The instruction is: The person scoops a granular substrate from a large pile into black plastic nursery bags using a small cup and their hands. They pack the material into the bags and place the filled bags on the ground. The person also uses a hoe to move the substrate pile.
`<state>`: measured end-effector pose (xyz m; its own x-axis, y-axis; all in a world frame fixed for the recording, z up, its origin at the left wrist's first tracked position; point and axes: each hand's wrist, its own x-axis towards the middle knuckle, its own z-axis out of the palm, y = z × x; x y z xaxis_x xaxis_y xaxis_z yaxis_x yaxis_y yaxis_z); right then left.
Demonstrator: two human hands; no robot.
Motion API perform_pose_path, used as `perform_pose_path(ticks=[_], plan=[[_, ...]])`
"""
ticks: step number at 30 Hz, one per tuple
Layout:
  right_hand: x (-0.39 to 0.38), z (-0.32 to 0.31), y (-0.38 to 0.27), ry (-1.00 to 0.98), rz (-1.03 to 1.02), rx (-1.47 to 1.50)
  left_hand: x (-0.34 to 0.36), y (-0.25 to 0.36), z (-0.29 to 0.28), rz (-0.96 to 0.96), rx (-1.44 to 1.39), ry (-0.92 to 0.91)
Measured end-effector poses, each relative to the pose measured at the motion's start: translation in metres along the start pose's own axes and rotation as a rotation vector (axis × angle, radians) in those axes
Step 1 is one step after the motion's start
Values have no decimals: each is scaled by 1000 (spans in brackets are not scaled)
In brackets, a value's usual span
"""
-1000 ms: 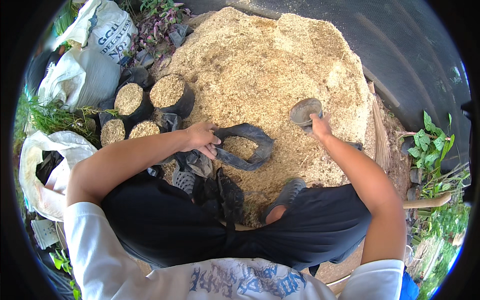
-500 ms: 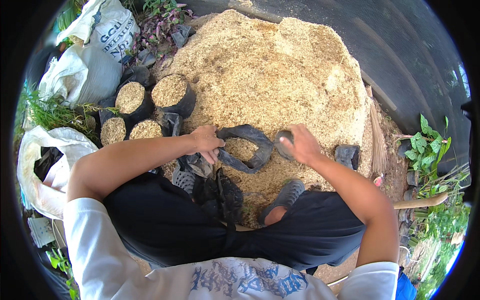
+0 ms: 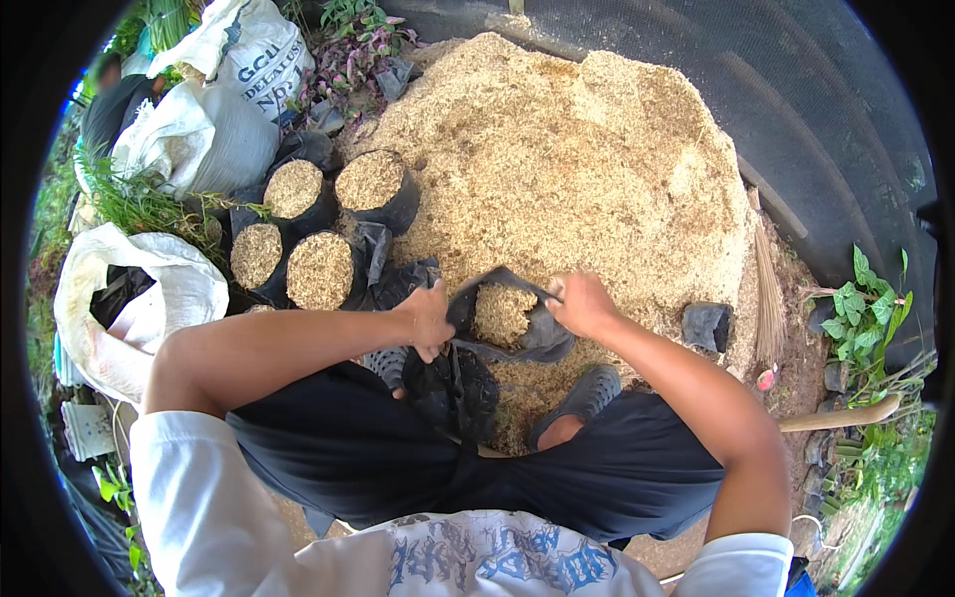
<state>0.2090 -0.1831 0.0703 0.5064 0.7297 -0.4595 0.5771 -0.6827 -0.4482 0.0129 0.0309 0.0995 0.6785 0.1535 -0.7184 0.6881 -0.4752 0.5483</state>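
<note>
A black plastic grow bag [image 3: 545,336] stands between my feet at the near edge of the sawdust heap, its mouth open upward with pale sawdust [image 3: 500,314] inside. My right hand [image 3: 581,304] pinches the bag's far right rim and draws it taut. At the bag's left side, my left hand [image 3: 426,316] closes around its edge, though the fingertips are partly hidden. Crumpled empty black bags [image 3: 453,393] lie beneath my left hand. Just left of it, several filled grow bags [image 3: 320,271] stand grouped together, topped with sawdust.
The big sawdust heap [image 3: 567,149] spreads ahead, bordered by dark netting [image 3: 796,109]. White sacks [image 3: 144,343] stand at the left; a person [image 3: 114,109] is behind them. A small black container [image 3: 706,326], a stick broom [image 3: 768,289] and a wooden handle [image 3: 841,413] lie right.
My right hand has gone from a round dark scoop to the bag's rim; the scoop no longer shows. The bag's mouth is pulled into a more angular shape. The view has shifted slightly.
</note>
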Motion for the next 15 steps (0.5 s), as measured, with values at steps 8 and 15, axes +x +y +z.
perform_pose_path(ticks=[8, 15], plan=[[-20, 25, -2, -67, -79, -152, -11, -9, 39, -62, 21, 23], [-32, 37, 6, 54, -297, -51, -37, -40, 62, -92, 83, 97]])
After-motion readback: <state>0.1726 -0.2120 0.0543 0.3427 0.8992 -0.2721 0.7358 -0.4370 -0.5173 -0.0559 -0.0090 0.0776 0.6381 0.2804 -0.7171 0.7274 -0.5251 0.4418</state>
